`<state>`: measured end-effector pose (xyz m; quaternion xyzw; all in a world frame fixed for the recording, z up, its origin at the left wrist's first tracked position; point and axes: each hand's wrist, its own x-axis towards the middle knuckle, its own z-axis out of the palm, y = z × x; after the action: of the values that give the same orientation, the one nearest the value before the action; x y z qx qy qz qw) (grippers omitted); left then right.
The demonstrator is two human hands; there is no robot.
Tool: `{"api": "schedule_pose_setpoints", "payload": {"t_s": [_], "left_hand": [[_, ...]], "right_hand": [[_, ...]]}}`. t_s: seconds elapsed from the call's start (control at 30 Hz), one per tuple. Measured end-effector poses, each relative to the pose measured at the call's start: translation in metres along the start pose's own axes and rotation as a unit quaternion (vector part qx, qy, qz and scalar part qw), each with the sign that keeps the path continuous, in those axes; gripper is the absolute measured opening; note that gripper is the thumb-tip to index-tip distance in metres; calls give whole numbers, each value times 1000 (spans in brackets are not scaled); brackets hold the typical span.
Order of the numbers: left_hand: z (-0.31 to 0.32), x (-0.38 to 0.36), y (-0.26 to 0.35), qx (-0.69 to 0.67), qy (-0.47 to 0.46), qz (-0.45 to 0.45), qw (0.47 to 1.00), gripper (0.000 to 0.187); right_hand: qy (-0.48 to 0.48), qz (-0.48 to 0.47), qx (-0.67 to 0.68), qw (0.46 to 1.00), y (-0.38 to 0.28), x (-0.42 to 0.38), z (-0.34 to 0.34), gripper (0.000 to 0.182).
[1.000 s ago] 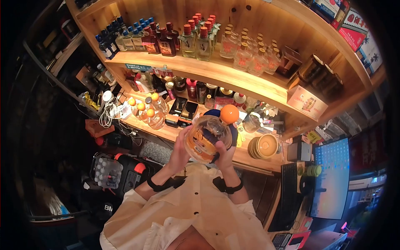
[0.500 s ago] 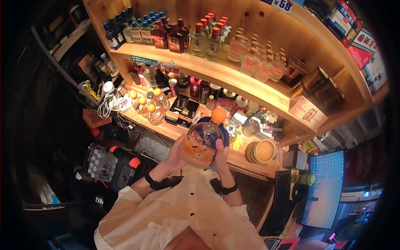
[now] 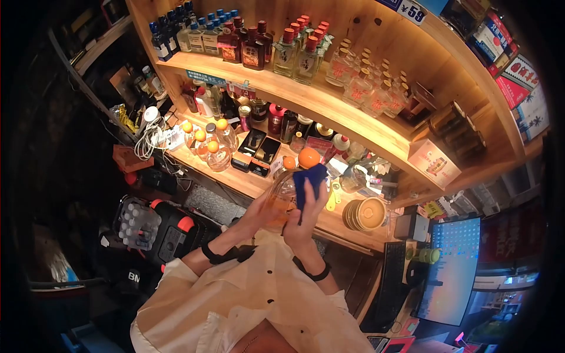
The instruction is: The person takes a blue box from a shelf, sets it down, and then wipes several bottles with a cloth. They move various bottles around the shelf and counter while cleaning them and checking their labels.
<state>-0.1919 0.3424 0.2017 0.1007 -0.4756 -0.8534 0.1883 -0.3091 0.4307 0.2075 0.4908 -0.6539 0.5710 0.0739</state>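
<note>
A clear round bottle [image 3: 278, 197] with an orange ball-shaped cap and amber liquid is held up in front of my chest, slightly tilted. My left hand [image 3: 258, 213] is wrapped round its left side. In my right hand [image 3: 303, 220] is a dark blue cloth [image 3: 309, 183], pressed against the right side of the bottle near its neck. The cloth and the fingers hide part of the bottle. Several similar orange-capped bottles [image 3: 218, 157] stand on the wooden counter [image 3: 235, 181] beyond my left hand.
A long shelf [image 3: 265, 82] of small bottles spans the back. Black open boxes [image 3: 257, 153] and stacked wooden dishes [image 3: 371, 213] sit on the counter. At the right are a keyboard [image 3: 391, 282] and a lit monitor [image 3: 450, 270]. A black-and-red case [image 3: 176, 232] is at lower left.
My right hand has come round to the front of the bottle with the blue cloth, which was behind the bottle before. The bottle has turned and its printed front is now largely covered.
</note>
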Motion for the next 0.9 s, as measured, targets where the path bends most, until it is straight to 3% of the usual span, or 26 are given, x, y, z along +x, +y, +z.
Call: {"api": "schedule_pose_setpoints", "payload": {"t_s": [0.07, 0.1, 0.17, 0.23, 0.27, 0.3, 0.37, 0.4, 0.43, 0.5, 0.57, 0.6, 0.63, 0.7, 0.73, 0.83, 0.9], "left_hand": [[-7, 1, -10, 1, 10, -2, 1000, 70], [-4, 3, -8, 3, 21, -2, 1000, 69], [-1, -1, -6, 38, 8, -32, 999, 80], [-9, -7, -19, -122, 48, -50, 990, 89], [2, -7, -7, -130, 115, -84, 981, 93], [-8, -7, -11, -129, 114, -86, 981, 93], [-31, -6, -18, -325, -61, -61, 942, 96], [-32, -2, -16, -355, -110, -40, 928, 99], [-32, -2, -14, -354, -110, -39, 928, 99], [-26, -3, -4, -199, 52, -102, 973, 105], [-18, -6, -3, -170, 33, -82, 981, 99], [-18, -7, -8, -143, 49, -52, 987, 96], [-18, -8, -10, -115, 65, -23, 991, 94], [-18, -8, -8, -131, 47, -17, 990, 90], [-20, -7, -9, -98, 38, -15, 994, 89], [-22, -2, -16, -47, 40, -15, 998, 87], [-20, 0, -21, -96, 116, -22, 988, 90]], "right_hand": [[-42, -98, -32, 994, -6, 11, -3, 48], [-41, -97, -34, 994, -14, 16, -7, 48], [-142, -150, -102, 973, -28, 22, -13, 41], [-138, -159, -110, 971, -33, 23, -12, 42], [-151, -180, -120, 965, -33, 19, -12, 43], [-165, -200, -129, 957, -34, 15, -12, 44], [-182, -220, -138, 948, -33, 6, -12, 42], [-178, -263, -136, 938, -29, 0, -11, 39], [-173, -307, -132, 927, -25, -5, -9, 37], [-161, -327, -139, 921, -15, -11, -10, 34], [-127, -367, -113, 914, 1, -15, -12, 34], [-59, -365, -87, 925, 7, -14, -8, 29], [-59, -366, -87, 925, 9, -16, -5, 29], [34, -181, 53, 981, 7, -17, 1, 29], [19, -96, 52, 994, 1, -22, -3, 33], [-14, -18, 21, 1000, -22, -11, -1, 46], [-1, -8, 65, 998, -23, -18, 11, 36]]}}
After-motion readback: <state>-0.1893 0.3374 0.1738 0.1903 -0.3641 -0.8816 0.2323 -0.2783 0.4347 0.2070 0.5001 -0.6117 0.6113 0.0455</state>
